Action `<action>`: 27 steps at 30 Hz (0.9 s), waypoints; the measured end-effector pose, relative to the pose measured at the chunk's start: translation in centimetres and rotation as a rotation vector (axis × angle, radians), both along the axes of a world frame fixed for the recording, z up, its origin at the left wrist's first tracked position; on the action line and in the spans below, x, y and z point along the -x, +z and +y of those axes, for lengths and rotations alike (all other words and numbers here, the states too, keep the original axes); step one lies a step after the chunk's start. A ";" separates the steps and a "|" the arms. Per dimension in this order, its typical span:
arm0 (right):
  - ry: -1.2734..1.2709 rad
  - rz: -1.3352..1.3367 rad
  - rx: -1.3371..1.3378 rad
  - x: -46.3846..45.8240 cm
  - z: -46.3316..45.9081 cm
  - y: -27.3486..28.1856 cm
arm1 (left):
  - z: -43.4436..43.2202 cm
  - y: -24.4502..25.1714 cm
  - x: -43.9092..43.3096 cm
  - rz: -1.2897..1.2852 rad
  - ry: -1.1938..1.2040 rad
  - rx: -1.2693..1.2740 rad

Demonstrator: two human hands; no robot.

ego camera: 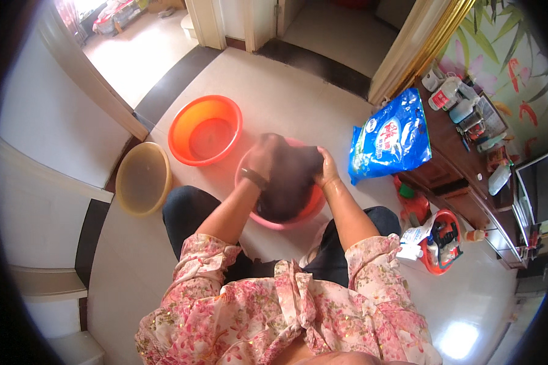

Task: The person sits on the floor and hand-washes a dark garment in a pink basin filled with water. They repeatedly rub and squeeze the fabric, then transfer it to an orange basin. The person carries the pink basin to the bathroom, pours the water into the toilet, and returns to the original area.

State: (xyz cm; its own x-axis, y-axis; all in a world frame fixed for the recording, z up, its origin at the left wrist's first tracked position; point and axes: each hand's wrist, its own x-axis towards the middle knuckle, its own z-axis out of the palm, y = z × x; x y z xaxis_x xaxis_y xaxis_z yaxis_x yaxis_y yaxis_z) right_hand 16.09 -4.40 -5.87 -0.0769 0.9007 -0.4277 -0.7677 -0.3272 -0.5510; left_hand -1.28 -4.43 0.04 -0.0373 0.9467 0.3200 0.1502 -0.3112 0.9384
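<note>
A dark, wet-looking cloth is stretched between my two hands over a pink plastic basin on the floor in front of me. My left hand, blurred and with a dark band at the wrist, grips the cloth on its left side. On the other side my right hand holds its upper right corner, and the skin there looks wet. The lower part of the cloth hangs down into the basin and hides most of its inside.
An orange basin and a yellowish basin stand to the left. At right, a blue detergent bag is beside a wooden cabinet topped with bottles. A red basket of small items sits on the tiled floor.
</note>
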 end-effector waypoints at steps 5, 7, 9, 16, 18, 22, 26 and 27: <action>0.379 0.095 -0.391 2.4 -0.4 -1.5 | -4.0 2.6 -3.8 0.484 -0.194 0.192; 0.213 -0.091 -0.103 3.9 -0.7 -0.7 | -2.2 1.0 -3.3 0.517 -0.017 0.331; 0.103 -0.109 0.142 4.9 -1.3 0.3 | -0.5 -0.3 -2.6 0.464 0.271 0.315; 0.158 -0.169 0.115 4.5 -1.6 0.7 | -3.3 0.1 -4.9 0.499 -0.129 0.187; 0.185 -0.046 0.133 5.0 -1.6 0.2 | -3.1 0.3 -4.6 0.584 -0.167 0.180; 0.133 -0.148 0.195 7.2 -2.3 0.5 | -1.2 -1.5 -3.6 0.362 0.250 0.264; -0.168 -0.564 0.083 9.1 -2.6 1.6 | -2.1 -2.2 -4.5 0.461 0.012 0.288; -0.184 -0.583 0.077 9.2 -2.6 1.7 | -2.7 -1.8 -4.4 0.489 -0.102 0.158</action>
State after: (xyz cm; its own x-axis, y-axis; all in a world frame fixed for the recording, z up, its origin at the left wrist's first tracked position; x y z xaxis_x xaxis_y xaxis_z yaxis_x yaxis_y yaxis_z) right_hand 6.90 -7.00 -4.22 0.3428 0.8418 -0.4170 -0.3947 -0.2738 -0.8771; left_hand 3.15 -7.11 -1.73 0.1751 0.9760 0.1296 0.5588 -0.2069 0.8031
